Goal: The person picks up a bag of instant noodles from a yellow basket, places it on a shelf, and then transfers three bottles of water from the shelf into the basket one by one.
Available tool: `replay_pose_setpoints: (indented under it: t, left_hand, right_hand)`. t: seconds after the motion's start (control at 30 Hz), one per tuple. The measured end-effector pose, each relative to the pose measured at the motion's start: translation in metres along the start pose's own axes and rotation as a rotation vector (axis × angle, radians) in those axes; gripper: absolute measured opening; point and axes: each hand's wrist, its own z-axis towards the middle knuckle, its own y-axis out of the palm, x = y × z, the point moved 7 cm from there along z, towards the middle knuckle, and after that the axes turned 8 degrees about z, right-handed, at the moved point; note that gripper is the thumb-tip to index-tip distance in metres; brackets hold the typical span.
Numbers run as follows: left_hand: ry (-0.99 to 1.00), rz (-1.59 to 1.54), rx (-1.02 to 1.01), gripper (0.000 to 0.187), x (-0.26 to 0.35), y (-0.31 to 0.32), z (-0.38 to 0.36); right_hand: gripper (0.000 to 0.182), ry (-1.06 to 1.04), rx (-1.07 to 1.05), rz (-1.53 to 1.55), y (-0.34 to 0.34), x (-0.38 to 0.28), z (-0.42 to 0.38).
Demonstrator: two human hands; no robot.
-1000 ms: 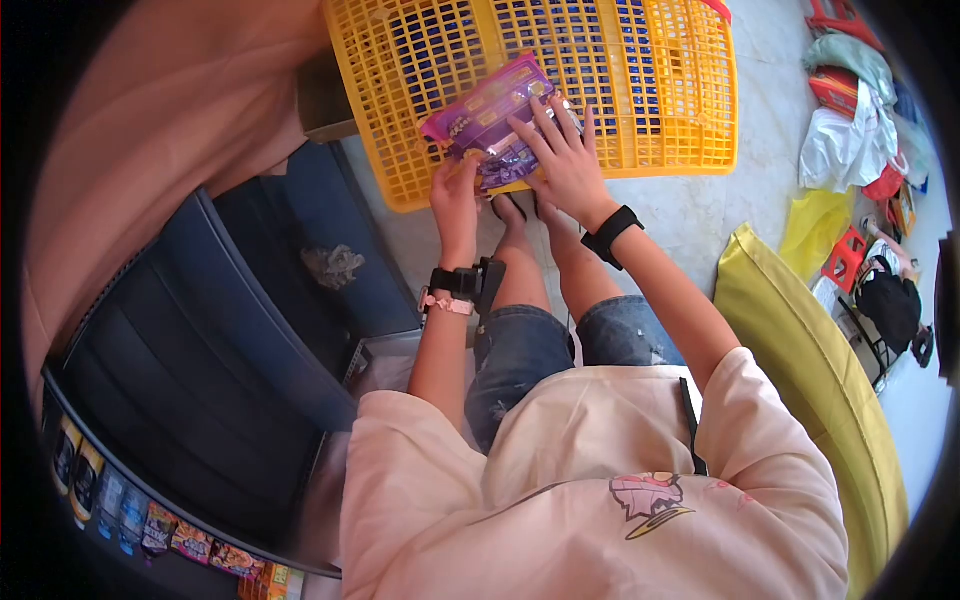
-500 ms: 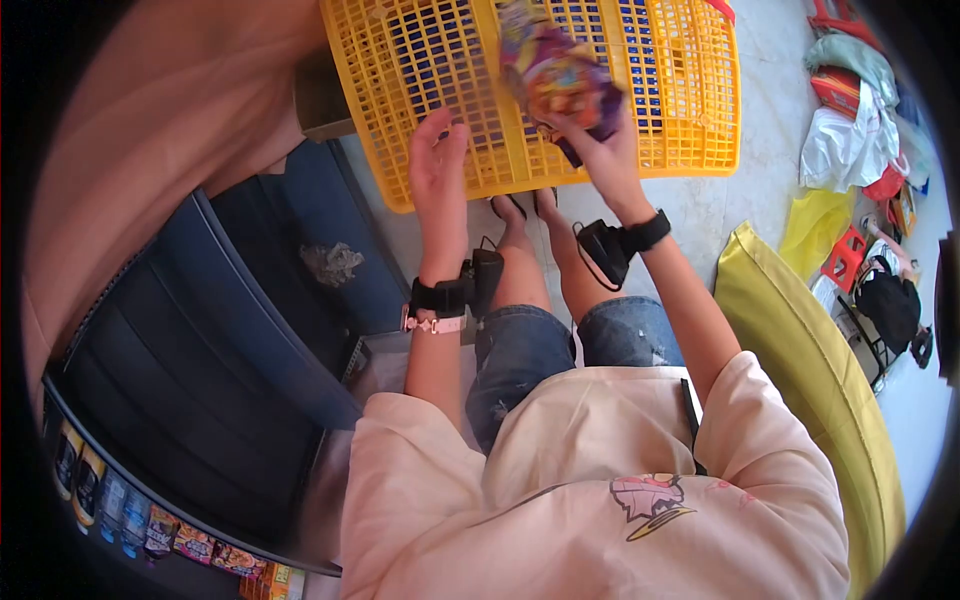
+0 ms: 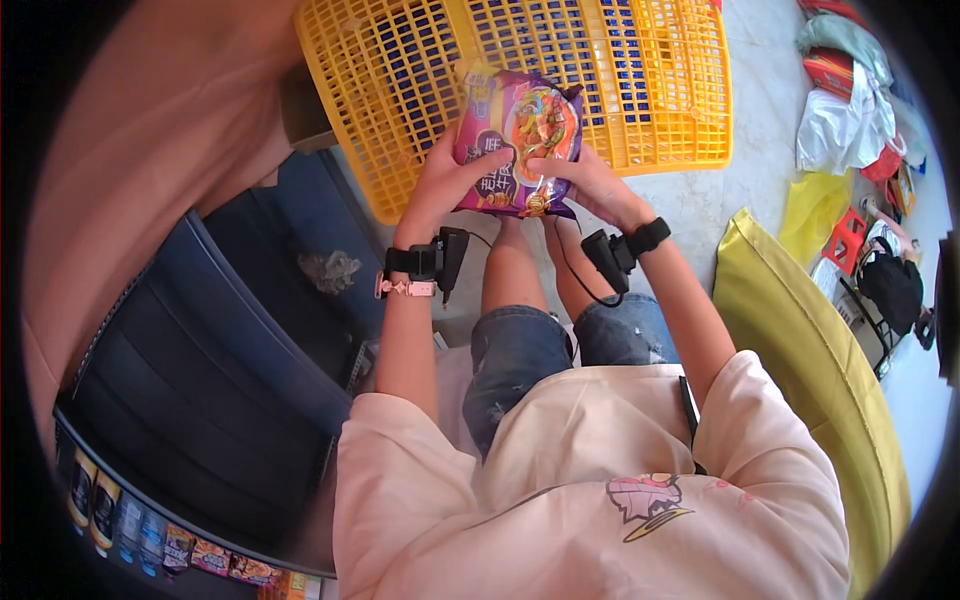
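A purple packet of instant noodles (image 3: 535,115), printed with a bowl of food, is held up in front of me. My left hand (image 3: 450,180) grips its left side, thumb across the front. On the right side my right hand (image 3: 590,180) has hold of it too, its thumb pressed on the front and its fingers behind. Just beyond the packet is a yellow plastic basket (image 3: 670,140) with a lattice wall; dark blue shows through its holes.
To my left stands a dark shelf unit (image 3: 180,370) with bottles (image 3: 130,525) and colourful packs (image 3: 210,555) along its lower edge. Yellow cloth (image 3: 800,370) curves along my right. Plastic bags (image 3: 845,135) and a red stool (image 3: 847,240) lie farther right.
The noodle packet, held earlier by my right hand alone and blurred over the basket, has come lower and turned its front to me. My left hand has closed on it.
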Motion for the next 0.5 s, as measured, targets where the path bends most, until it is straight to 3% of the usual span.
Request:
replay_pose_setpoints:
  t: [0.07, 0.5]
  left_hand:
    - [-0.010, 0.017, 0.000, 0.057, -0.008, 0.001, 0.005]
    - [0.012, 0.016, 0.059, 0.053, -0.032, 0.006, 0.009]
  right_hand:
    - [0.053, -0.157, 0.052, -0.109, 0.001, -0.003, 0.001]
    - [0.056, -0.060, 0.124, -0.032, -0.017, 0.011, 0.002]
